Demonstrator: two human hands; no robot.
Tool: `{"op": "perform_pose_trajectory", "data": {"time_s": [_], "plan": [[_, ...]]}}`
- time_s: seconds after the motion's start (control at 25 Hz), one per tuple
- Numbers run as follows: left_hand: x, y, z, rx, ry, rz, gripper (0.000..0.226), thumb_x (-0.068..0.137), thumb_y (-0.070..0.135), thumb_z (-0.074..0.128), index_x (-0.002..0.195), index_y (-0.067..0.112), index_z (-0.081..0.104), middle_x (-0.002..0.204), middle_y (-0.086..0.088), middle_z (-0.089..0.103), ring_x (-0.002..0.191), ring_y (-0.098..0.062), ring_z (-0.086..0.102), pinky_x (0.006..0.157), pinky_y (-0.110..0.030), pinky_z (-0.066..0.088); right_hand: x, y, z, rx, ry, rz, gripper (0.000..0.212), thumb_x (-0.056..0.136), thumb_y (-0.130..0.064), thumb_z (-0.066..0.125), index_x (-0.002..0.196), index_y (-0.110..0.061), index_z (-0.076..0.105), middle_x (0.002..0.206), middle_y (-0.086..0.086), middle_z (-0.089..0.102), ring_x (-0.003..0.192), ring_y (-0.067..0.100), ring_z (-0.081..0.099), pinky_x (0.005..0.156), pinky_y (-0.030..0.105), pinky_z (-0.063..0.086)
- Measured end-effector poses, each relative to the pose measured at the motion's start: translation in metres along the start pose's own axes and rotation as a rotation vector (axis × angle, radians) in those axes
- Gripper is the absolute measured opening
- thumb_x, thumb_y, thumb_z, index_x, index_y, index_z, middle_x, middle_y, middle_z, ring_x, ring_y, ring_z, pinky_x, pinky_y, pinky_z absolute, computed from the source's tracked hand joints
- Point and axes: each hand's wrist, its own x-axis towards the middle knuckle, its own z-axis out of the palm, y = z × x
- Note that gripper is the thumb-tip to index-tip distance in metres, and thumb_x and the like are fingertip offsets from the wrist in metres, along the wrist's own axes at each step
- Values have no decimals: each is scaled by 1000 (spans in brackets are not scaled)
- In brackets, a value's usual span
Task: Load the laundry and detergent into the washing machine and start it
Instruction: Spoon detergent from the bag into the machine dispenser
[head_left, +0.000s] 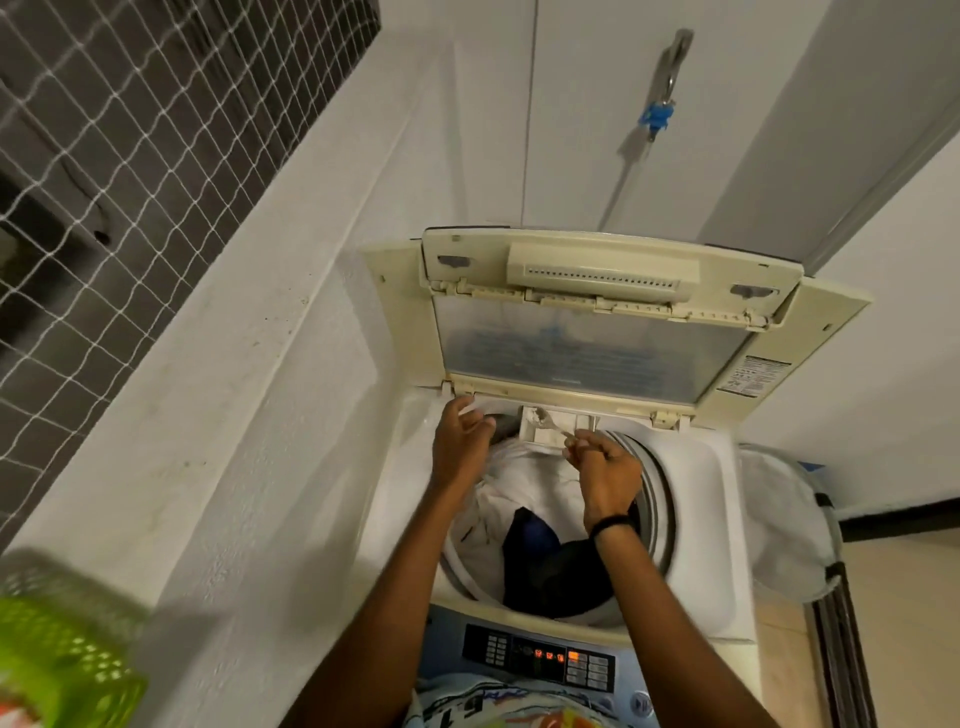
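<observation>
While the right hand (605, 470) pinched a small scoop (551, 425), its tip in the detergent tray (525, 440) just beyond the grip, left hand (460, 441) loose-fingered alongside, laundry (524, 488) in the washing machine (701, 467) beneath both wrists.

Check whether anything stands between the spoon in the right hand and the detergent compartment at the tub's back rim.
Nothing visible does. The right hand pinches the spoon, whose tip is at the detergent compartment; the left hand is off to its left, and the lid is raised behind.
</observation>
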Motion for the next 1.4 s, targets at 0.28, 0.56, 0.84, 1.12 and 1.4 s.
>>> {"op": "perform_pose_trajectory", "data": {"time_s": [0.28,0.56,0.84,1.12,1.4], "plan": [[-61,41,-85,-139,287,264,38,92,14,64,129,19,58,118,-2,69,108,-14,66,88,-24,53,-64,-51,20,312,-348,90,21,86,5,60,105,9,68,105,28,70,102,41,68,95,46,54],[-165,83,-200,-303,590,538,28,94,2,62,119,16,61,110,-8,72,102,-11,68,88,-21,52,-174,-111,72,300,-733,189,21,88,11,51,104,13,65,94,27,70,90,36,70,74,30,61],[-280,68,-298,-289,942,597,25,94,-1,62,116,10,61,108,-7,70,101,-10,68,92,-22,52,-289,-136,122,81,-1164,81,19,88,11,52,94,9,70,85,24,74,83,32,74,78,32,61],[-345,31,-352,-272,1242,434,24,93,3,64,117,5,64,94,3,68,81,4,63,78,-13,51,-378,-106,168,-486,-1368,-582,15,82,-8,62,82,-9,77,83,15,76,80,26,73,77,39,59],[-355,12,-353,-272,1228,345,23,93,3,65,115,11,66,94,12,69,81,9,64,75,-9,51,-411,-67,193,-870,-1385,-872,21,69,-18,57,72,-3,71,65,11,72,71,30,71,70,42,60]]}}
